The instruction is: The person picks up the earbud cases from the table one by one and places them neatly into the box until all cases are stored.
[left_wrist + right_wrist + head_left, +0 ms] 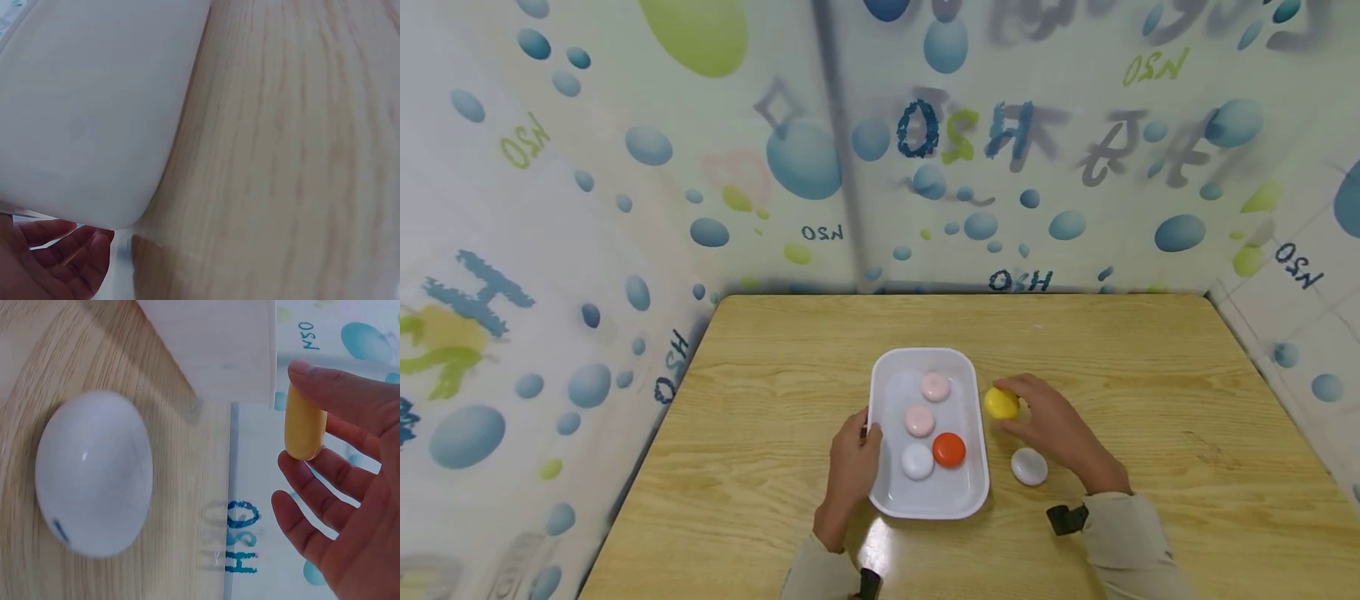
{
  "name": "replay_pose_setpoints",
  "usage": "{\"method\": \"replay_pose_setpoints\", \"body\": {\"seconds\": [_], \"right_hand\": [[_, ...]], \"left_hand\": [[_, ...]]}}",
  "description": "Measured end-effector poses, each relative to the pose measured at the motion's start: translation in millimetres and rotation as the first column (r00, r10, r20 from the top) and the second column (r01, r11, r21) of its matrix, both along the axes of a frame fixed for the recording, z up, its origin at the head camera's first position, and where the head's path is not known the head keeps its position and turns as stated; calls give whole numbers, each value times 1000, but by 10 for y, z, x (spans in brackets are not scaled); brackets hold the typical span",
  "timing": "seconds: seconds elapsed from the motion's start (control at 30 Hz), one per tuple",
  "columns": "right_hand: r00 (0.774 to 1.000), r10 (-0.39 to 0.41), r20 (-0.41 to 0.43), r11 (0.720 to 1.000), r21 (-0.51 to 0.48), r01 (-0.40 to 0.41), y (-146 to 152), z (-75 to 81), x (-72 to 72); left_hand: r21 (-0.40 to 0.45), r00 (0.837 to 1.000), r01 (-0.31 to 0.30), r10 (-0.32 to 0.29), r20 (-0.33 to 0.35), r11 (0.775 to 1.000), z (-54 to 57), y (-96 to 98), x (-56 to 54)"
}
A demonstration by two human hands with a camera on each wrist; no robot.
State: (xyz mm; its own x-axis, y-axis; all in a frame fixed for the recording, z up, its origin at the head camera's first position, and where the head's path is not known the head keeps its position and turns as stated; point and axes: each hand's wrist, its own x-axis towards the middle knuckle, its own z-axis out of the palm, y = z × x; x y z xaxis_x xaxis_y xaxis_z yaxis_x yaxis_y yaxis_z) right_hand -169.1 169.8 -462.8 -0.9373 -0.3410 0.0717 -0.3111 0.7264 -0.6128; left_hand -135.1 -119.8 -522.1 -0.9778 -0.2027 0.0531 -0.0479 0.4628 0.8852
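My right hand pinches a yellow rounded disc between thumb and fingers, beside the tray's right edge. In the right wrist view the yellow disc shows its thick, rounded side. My left hand holds the left rim of a white tray, its thumb over the edge. Inside the tray lie two pale pink discs, a red-orange disc and a white disc. Another white disc rests on the table just below my right hand; a small dark mark shows on it in the right wrist view.
The wooden table runs back to walls covered with a blue and green bubble pattern. Dark bands circle both wrists at the beige sleeves.
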Motion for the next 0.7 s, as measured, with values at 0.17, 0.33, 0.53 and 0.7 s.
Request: {"method": "replay_pose_setpoints", "body": {"seconds": [0.17, 0.33, 0.53, 0.7], "right_hand": [[1000, 12, 14, 1000, -14, -12, -140, -1, -48], [998, 32, 49, 999, -24, -31, -288, -3, -96], [995, 68, 69, 997, -38, -66, -448, -3, -129], [994, 88, 64, 996, 3, -88, -546, -18, -156]], "left_hand": [[-4, 1000, -1, 1, 8, 1000, -13, -3, -8], [0, 1000, 5, -5, 1, 1000, -5, 0, -10], [-5, 1000, 4, -4, -15, 1000, 5, 11, -8], [-8, 1000, -4, 4, -11, 1000, 17, 13, 1]]}}
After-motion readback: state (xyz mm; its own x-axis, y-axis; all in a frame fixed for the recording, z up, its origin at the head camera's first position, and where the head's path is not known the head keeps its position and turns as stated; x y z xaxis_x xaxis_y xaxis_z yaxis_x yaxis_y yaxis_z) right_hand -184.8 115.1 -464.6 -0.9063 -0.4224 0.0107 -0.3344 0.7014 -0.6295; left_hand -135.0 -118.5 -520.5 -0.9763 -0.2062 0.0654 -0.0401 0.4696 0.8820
